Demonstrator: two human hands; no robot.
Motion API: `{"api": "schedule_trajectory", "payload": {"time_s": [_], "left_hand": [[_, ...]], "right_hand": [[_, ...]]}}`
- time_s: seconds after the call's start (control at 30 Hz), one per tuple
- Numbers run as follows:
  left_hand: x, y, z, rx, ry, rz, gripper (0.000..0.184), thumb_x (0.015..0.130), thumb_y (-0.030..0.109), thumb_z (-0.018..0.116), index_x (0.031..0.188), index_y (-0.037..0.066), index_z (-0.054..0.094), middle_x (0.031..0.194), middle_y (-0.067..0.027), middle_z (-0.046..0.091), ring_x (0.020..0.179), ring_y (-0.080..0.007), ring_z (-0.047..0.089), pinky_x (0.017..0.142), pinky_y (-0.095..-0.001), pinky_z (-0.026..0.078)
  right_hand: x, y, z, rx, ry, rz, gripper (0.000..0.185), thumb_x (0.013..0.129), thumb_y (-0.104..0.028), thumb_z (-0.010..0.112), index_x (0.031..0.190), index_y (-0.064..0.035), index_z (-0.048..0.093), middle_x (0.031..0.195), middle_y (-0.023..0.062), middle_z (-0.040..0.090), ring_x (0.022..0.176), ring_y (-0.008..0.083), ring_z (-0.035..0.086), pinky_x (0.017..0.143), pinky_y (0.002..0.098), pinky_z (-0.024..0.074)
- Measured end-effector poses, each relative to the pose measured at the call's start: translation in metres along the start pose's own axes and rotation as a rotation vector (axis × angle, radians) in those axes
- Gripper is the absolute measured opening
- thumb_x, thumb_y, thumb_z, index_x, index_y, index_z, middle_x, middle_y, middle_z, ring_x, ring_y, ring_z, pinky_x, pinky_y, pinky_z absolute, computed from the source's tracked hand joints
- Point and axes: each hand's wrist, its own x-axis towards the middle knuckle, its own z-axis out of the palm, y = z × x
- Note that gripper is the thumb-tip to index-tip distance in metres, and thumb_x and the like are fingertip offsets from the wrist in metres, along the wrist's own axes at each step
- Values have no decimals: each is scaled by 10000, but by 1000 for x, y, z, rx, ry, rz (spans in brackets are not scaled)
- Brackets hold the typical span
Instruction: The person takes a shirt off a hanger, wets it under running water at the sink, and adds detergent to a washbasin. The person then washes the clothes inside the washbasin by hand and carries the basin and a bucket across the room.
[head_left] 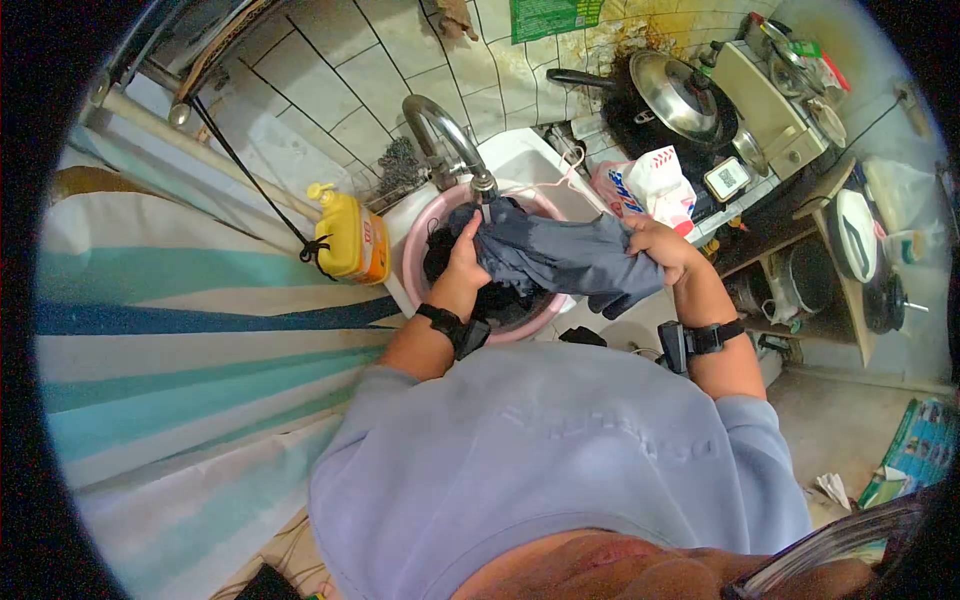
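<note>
A dark grey piece of clothing (565, 250), darker and wet-looking at its left end, stretches between my two hands. My left hand (466, 262) grips that left end just below the faucet (440, 130). At the other end my right hand (664, 250) is closed round the cloth, past the right side of the basin. Beneath the garment is a pink basin (411, 262) standing in a white sink (530, 152). Dark wet cloth (500, 305) lies in the basin, partly covered by the garment. Whether water runs from the faucet I cannot tell.
A yellow jug (350, 240) hangs left of the sink beside a striped curtain (200, 320). To the right are a white and red packet (650, 190), a lidded pan (675, 95) and a small white device (727, 179). Wooden shelves (850, 270) hold pots.
</note>
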Motion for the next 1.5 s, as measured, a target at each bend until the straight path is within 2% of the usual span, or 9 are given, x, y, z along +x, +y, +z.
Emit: {"api": "schedule_trajectory", "payload": {"time_s": [0.47,0.67,0.77,0.93,1.03,1.27,1.37,1.4,1.5], "left_hand": [[11,16,-6,47,-96,195,290,803,67,620,1088,42,572,1123,-119,587,1036,-302,560,927,-460,434],[10,15,-49,75,-52,158,611,732,-68,595,1300,33,394,1187,-126,545,1076,-312,531,903,-464,446],[-3,9,-35,811,-9,131,1095,590,-162,648,1443,62,-2,1426,-154,274,1192,-286,421,972,-426,377],[-14,-11,-19,1596,-50,332,1259,522,91,837,1455,106,-7,1452,-163,227,1317,-290,279,1061,-440,239],[-36,-32,7,2464,231,129,1122,605,297,815,1452,110,104,1429,-170,272,1354,-297,188,1036,-466,223],[4,-7,-40,2163,253,571,719,696,236,755,1295,37,411,1226,-182,498,1156,-323,457,927,-413,362],[39,5,-57,1085,456,919,508,772,283,713,1145,-5,525,1104,-118,589,1004,-250,565,869,-376,427],[43,13,-58,1087,458,918,508,772,283,713,1145,-5,525,1104,-118,589,1004,-250,565,869,-376,427],[69,31,-63,118,258,269,396,919,385,507,1108,44,578,1134,-69,581,1010,-197,559,831,-393,455]], "right_hand": [[-18,-28,16,117,88,-180,521,640,54,467,1159,25,510,975,125,623,792,217,639,714,324,541],[-26,-29,-14,129,86,-250,529,630,42,464,1156,47,522,1016,141,619,860,225,626,791,309,512],[-25,-31,-25,100,141,-324,572,622,62,435,1191,83,485,1082,182,599,927,244,619,878,315,485],[-30,-38,-16,156,66,-349,564,624,60,448,1186,87,485,1086,184,597,902,235,621,856,313,494],[-38,-44,-5,115,72,-330,557,626,62,451,1181,87,487,1083,184,598,888,230,624,829,308,506],[-44,-36,-18,103,155,-319,520,645,46,445,1159,60,522,1027,158,623,837,231,635,771,316,525],[-47,-43,-11,143,99,-356,518,657,54,442,1170,57,515,1027,149,623,842,227,637,769,323,531],[-47,-42,-5,145,98,-355,518,657,54,442,1170,57,515,1027,149,623,842,227,637,769,323,531],[-40,-39,6,154,112,-362,512,669,60,442,1177,51,506,1027,145,621,846,225,637,774,329,534]]}}
